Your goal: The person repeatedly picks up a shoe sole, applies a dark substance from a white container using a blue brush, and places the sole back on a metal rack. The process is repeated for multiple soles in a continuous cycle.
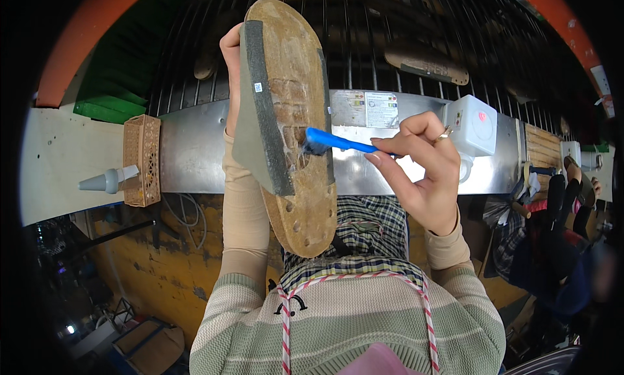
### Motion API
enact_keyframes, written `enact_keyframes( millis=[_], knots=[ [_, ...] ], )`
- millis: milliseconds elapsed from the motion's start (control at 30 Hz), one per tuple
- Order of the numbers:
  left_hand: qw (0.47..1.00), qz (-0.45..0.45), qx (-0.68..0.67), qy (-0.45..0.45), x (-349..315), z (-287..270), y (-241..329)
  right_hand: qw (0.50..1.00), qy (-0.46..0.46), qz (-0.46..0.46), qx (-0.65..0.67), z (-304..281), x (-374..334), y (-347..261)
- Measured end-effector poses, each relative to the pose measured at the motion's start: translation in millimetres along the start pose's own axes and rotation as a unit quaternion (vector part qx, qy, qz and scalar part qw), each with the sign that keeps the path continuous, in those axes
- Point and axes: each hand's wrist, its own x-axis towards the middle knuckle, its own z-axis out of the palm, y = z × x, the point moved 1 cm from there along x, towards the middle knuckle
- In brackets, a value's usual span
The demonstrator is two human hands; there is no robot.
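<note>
In front of me a large sandal footbed [296, 108] is held upright, its brown, cork-like underside facing me, with a grey-green strap wrapped round its left edge. My left hand [231, 49] is closed on it from behind, mostly hidden by the strap and sole. A small blue-handled brush [348, 143] is pinched between the thumb and fingers of my right hand [422, 160]. Its dark bristles touch the middle of the underside, where shiny wet-looking patches cover the recessed blocks. A ring sits on one right finger.
Behind a metal ledge [195, 125] runs a rack of black bars [351, 43], with another footbed [426, 62] on it. On the ledge stands a white container [473, 125]. To the left are a tan woven basket [142, 160] and a grey cone-shaped nozzle [104, 181]. Another person [552, 238] works at the right.
</note>
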Motion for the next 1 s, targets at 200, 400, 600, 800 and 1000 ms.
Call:
enact_keyframes(
  millis=[200,400,600,800,1000],
  knots=[
    [0.999,-0.003,-0.049,0.019,-3.2,-0.5,-10.5,0.998,0.001,-0.026,0.065,0.0,20.4,6.5],
    [0.999,-0.006,0.033,0.039,-7.3,-3.9,-16.4,0.989,-0.074,-0.052,0.117,0.7,32.1,8.0],
    [0.992,-0.044,-0.105,0.051,-6.2,-5.3,-12.9,0.996,-0.037,-0.078,-0.004,-7.3,26.0,4.4],
    [0.997,-0.037,-0.057,0.037,-0.1,-20.2,-31.2,0.995,-0.01,-0.058,0.076,5.1,21.7,11.7],
    [0.986,-0.058,-0.124,0.1,-14.2,-25.6,-42.5,0.968,-0.072,-0.055,0.232,27.4,-2.4,11.9]
  ],
)
